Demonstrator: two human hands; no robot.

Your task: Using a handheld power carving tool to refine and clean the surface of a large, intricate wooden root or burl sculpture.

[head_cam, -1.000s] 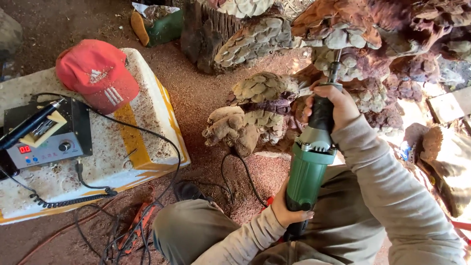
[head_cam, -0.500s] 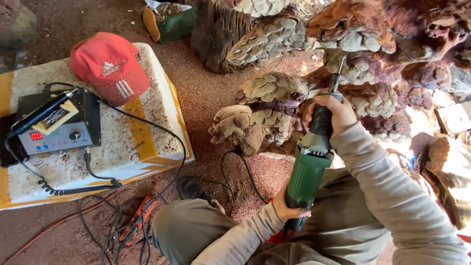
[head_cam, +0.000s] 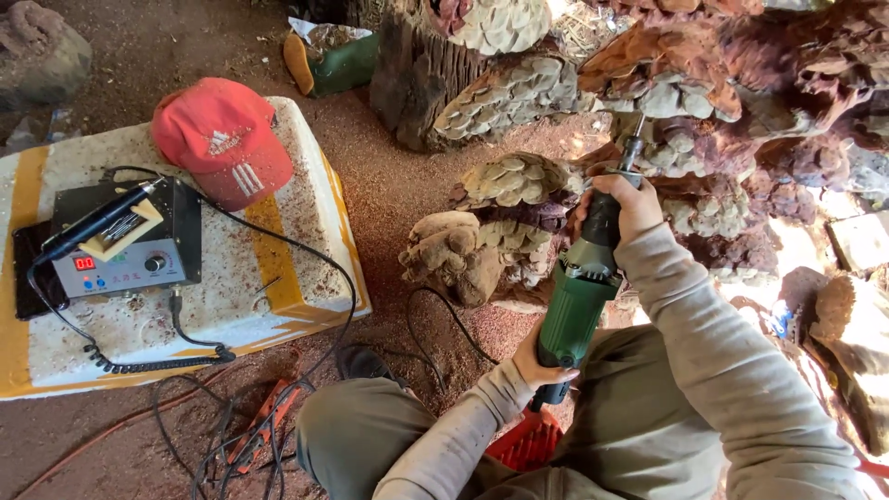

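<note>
We hold a long green and black electric die grinder (head_cam: 576,306) in both hands, slanting up and away from our lap. Our left hand (head_cam: 539,363) is wrapped around the green rear end of its body, fingers closed on it. Our right hand (head_cam: 622,206) is clenched around the black neck near the front, and the thin metal bit (head_cam: 633,146) sticks out past our knuckles toward a large reddish-brown wood carving with pale scale-like clusters (head_cam: 648,102). Whether the bit's tip touches the wood we cannot tell.

To our left sits a white foam box with yellow tape stripes (head_cam: 278,268), dusted with reddish sawdust. On it lie a red baseball cap (head_cam: 222,139) and a small black control unit with a red display (head_cam: 125,236), with a slim black handpiece (head_cam: 97,222) resting across its top. Black cables (head_cam: 278,389) loop over the red-brown ground beside our knee (head_cam: 343,435).
</note>
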